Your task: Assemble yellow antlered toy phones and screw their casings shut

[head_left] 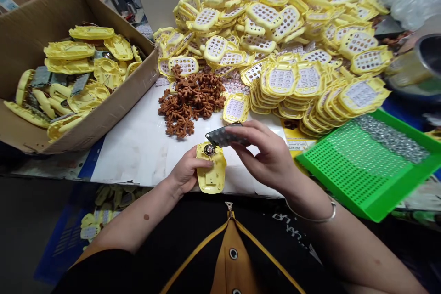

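My left hand (188, 168) grips a yellow plastic shell half (215, 179) by its left side, thumb across the inside. A small round speaker (209, 149) sits at the shell's upper end, with thin wires near it. Just above, my right hand (263, 149) pinches a dark circuit board (223, 136) between thumb and fingers, tilted over the shell's top edge. Beyond the hands lie a heap of brown plastic pieces (193, 98) and a yellow shell with a pale keypad (236, 107).
A cardboard box (113, 96) at left holds yellow shells with boards. Yellow keypad shells (265, 16) are piled at the back, others stacked (358, 96) at right. A green perforated tray (358, 165) holds small metal screws (392, 138). A blue crate (65, 234) stands below the table's edge.
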Tool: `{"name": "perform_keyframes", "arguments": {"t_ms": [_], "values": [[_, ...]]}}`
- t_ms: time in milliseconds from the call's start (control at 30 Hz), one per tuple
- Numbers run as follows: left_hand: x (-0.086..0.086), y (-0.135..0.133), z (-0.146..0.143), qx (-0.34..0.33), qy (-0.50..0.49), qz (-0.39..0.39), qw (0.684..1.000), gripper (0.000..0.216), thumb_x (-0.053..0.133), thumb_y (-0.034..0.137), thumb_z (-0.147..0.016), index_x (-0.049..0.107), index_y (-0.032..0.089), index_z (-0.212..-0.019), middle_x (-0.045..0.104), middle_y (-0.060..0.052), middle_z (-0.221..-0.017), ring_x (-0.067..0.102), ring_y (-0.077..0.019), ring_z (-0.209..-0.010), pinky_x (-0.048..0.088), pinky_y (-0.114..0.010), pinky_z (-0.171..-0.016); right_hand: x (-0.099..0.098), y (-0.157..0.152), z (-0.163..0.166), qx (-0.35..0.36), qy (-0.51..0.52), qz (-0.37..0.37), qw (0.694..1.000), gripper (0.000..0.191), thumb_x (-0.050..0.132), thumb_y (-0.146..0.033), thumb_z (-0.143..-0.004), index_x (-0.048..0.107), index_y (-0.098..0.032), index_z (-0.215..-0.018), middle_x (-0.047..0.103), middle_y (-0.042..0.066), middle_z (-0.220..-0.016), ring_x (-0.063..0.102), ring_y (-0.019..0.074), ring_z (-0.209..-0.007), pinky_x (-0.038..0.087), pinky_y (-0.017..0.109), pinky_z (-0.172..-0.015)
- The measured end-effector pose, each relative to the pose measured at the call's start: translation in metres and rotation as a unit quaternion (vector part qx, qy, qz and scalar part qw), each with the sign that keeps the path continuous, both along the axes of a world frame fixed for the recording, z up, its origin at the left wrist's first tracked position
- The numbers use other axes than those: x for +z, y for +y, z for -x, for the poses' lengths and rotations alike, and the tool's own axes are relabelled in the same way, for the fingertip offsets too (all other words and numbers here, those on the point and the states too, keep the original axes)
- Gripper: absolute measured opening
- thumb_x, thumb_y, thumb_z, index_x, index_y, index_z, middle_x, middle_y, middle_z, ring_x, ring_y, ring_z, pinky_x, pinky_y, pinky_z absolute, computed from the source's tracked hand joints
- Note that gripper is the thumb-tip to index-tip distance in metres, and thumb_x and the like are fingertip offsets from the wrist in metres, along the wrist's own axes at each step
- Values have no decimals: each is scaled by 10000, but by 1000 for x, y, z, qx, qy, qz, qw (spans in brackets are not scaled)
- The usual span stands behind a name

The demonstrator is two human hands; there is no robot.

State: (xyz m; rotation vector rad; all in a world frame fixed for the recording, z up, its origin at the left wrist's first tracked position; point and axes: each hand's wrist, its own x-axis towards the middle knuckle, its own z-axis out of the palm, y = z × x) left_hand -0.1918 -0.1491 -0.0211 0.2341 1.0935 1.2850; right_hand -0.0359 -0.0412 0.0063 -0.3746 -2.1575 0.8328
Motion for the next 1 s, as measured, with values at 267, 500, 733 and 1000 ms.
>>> {"name": "perform_keyframes", "arguments": {"t_ms": [267,500,733,1000], "values": [[-1,3,-16,48,136,-2,990,395,727,167,-652,624,174,-1034,676,-27,-931,618,-208,-903,459,-331,-833,9,-4,6,141,27,-254,957,234,446,-109,-900,647,-179,-997,721,74,-964,622,158,-745,496,282,-604],[-9,11,-22,51,149,3,987,228,699,218,-710,627,164,-919,666,-16,-786,612,-167,-733,465,-294,-705,-1,-5,4,30,-49,-219,974,314,449,-80,-894,590,-135,-1169,672,106,-939,636,176,-813,525,268,-660],[-6,11,-15,41,78,42,995,369,803,259,-612,594,148,-895,674,-14,-742,629,-154,-649,488,-273,-633,-9,-2,-12,-33,-69,-47,996,395,597,-234,-872,537,-179,-1258,577,48,-822,585,150,-684,526,265,-594],[-7,10,-4,-10,27,15,999,360,785,151,-585,656,131,-921,705,-32,-811,647,-152,-710,490,-256,-687,-3,14,-27,23,-122,-30,992,256,594,-194,-863,629,-207,-1116,625,36,-793,565,122,-619,465,239,-558]]}}
